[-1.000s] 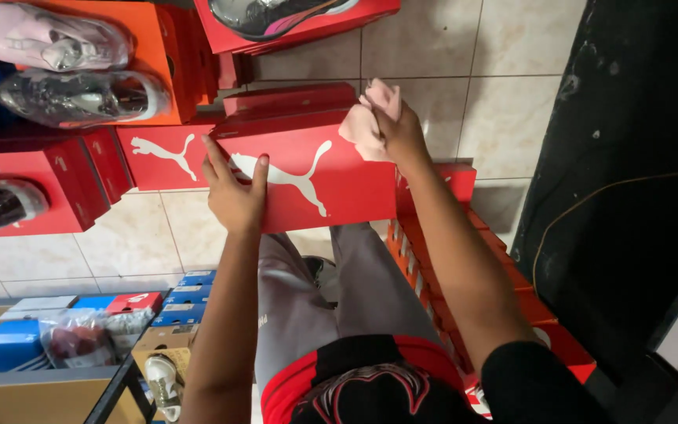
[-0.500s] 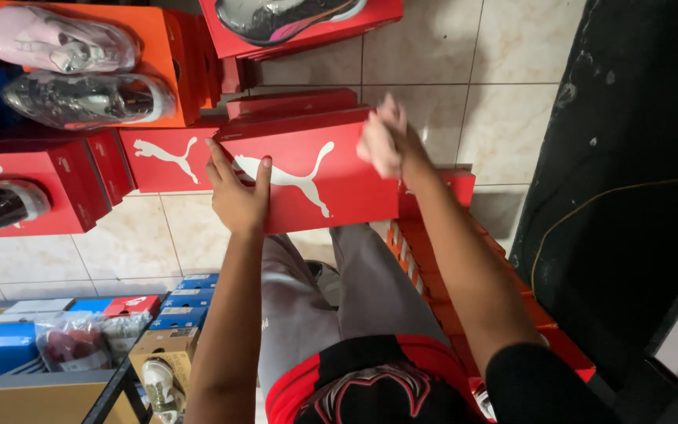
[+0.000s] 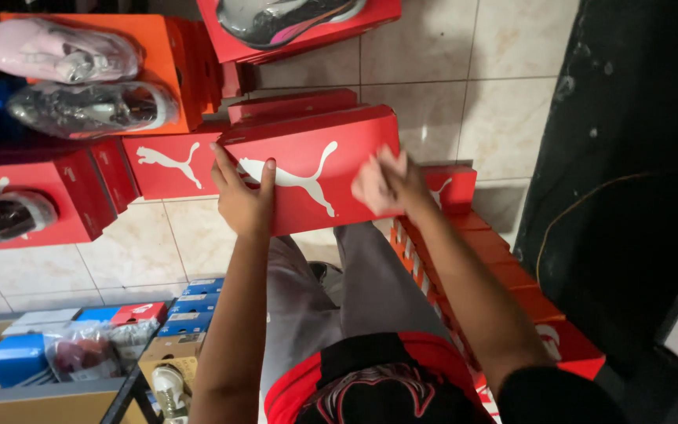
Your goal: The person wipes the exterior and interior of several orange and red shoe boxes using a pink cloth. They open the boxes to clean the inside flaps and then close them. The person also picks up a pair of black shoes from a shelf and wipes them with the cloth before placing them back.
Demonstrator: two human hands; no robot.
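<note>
Head view: left hand lies flat, fingers spread, on the lid of a red shoebox held above a beige tiled floor. Right hand is blurred on the lid; its pose cannot be told. More red boxes are stacked at right.

left hand flat, fingers spread, right hand blurred

Both arms bare to elbow and beyond. Left hand and right hand ungloved, no rings or watch visible. Grey trousers. Red and black top, swirling pale graphic on front; black sleeve on right upper arm.
</note>
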